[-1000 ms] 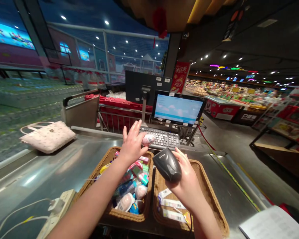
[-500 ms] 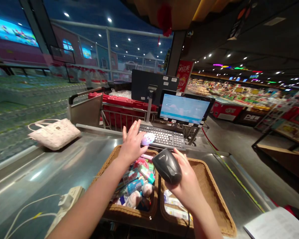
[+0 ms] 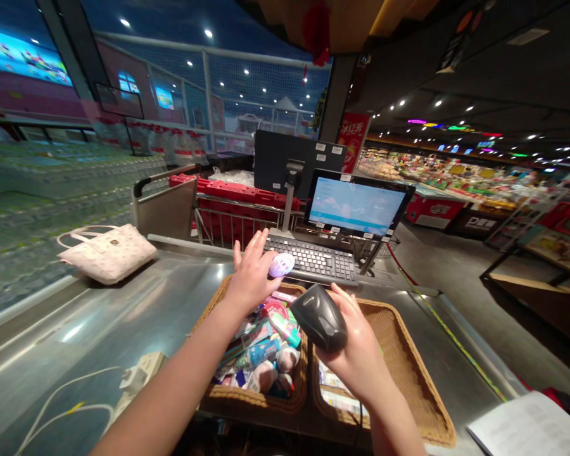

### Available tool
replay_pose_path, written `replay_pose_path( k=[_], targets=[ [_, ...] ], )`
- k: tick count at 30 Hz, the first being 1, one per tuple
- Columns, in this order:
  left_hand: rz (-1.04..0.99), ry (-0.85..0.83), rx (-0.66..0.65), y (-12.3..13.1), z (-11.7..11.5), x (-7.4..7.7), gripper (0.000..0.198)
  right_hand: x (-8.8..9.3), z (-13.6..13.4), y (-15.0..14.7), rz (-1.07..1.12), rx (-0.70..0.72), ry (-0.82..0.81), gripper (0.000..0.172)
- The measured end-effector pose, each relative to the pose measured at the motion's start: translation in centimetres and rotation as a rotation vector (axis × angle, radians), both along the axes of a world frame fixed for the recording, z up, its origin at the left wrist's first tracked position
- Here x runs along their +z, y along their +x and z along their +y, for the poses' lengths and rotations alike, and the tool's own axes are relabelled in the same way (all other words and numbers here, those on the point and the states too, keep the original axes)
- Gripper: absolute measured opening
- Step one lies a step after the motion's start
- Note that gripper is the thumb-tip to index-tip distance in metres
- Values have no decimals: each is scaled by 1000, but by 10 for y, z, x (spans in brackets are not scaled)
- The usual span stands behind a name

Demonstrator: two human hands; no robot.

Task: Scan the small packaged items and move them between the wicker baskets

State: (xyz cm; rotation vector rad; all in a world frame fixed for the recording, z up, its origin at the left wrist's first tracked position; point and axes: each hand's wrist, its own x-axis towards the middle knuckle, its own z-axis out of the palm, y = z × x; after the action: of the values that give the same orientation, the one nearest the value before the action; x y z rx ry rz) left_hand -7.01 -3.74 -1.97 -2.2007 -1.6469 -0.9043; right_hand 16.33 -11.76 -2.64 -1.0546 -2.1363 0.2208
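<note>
My left hand (image 3: 250,273) holds up a small pale egg-shaped item (image 3: 282,265) between thumb and fingers, above the left wicker basket (image 3: 247,398), which is full of colourful small packets. My right hand (image 3: 358,345) grips a black handheld barcode scanner (image 3: 319,315), its head turned toward the egg-shaped item. Under my right hand lies the right wicker basket (image 3: 403,367), with a few flat packets in it.
Behind the baskets stand a keyboard (image 3: 316,259) and a lit touchscreen (image 3: 357,206). A cream handbag (image 3: 108,252) lies on the steel counter (image 3: 99,316) at left. A power strip with white cables (image 3: 137,380) is near me, papers (image 3: 532,427) at lower right. A shopping trolley (image 3: 228,215) stands beyond the counter.
The view has shifted a little, so everything sits further right in the picture. Both hands keep their grips and their pose; the scanner stays pointed at the egg-shaped item.
</note>
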Motion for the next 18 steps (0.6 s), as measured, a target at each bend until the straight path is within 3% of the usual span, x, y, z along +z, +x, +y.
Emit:
replay_pose_path(
  k=[9, 18],
  targets=[
    [2, -30, -12, -7, -2, -8, 30, -3, 0, -2, -5, -4, -9, 49],
    [103, -222, -53, -21, 3, -42, 21, -20, 5, 1, -8, -45, -82, 45]
  ],
)
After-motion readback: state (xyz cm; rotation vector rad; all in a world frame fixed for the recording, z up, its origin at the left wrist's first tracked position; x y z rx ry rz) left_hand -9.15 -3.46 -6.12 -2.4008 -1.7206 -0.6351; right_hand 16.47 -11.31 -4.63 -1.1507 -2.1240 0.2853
